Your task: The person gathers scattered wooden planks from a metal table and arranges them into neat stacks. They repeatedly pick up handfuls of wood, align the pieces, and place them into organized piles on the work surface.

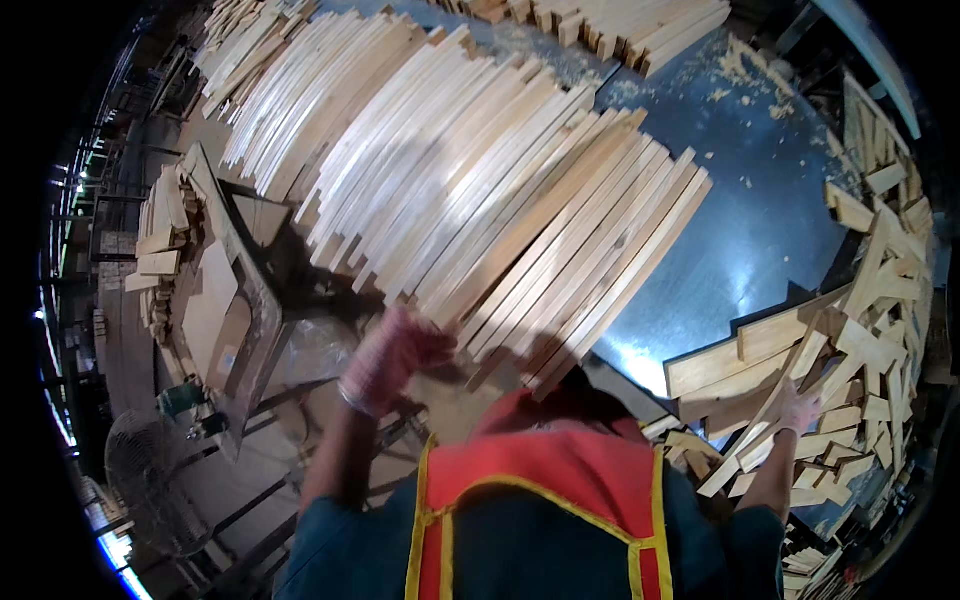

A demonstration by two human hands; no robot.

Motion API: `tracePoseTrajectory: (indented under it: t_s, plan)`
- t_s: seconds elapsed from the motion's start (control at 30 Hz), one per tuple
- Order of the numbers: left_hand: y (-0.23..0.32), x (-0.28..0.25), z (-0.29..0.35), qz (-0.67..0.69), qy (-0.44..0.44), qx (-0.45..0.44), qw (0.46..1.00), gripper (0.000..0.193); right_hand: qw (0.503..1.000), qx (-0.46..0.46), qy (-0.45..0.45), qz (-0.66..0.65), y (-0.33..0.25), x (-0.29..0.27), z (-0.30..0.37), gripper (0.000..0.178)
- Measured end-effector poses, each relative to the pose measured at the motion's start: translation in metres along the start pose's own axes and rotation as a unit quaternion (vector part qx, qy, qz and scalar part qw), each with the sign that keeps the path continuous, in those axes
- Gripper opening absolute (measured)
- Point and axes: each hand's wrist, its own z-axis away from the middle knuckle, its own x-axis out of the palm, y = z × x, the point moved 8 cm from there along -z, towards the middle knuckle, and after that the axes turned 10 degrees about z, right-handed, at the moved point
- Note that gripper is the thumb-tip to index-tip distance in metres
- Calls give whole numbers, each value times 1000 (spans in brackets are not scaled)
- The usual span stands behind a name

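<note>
My left hand (395,360), in a pinkish glove, is at the near ends of a row of pale wooden strips (500,190). Shadow covers its fingertips, so I cannot tell whether they grip or only touch a strip. The strips lie side by side on a dark, shiny metal table (745,225). On the right, my gloved right hand (800,408) reaches into a jumbled pile of wood pieces (880,350). Its fingers appear closed on a long, slanting wooden strip (765,420).
More strips (630,30) lie at the table's far edge, with wood shavings (755,75) scattered nearby. At left stand a stack of short wood pieces (165,240), a frame with flat boards (215,300) and a fan (155,480). Wider planks (750,355) lie by the pile.
</note>
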Motion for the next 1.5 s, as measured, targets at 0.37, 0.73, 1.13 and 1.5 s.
tracePoseTrajectory:
  t_s: [0.37,0.73,1.13,1.5]
  plan:
    - [26,62,-118,-512,-30,-74,855,68,820,-15,-122,-559,27,4,-8,61]
    - [71,15,-64,-132,-48,-75,987,48,697,-130,-368,-601,-267,33,251,59]
    - [329,-123,-85,-758,137,385,509,23,820,-218,-305,-432,-349,-20,340,84]
    - [364,-210,-68,-819,394,379,173,61,760,-297,-421,-395,-349,38,304,110]
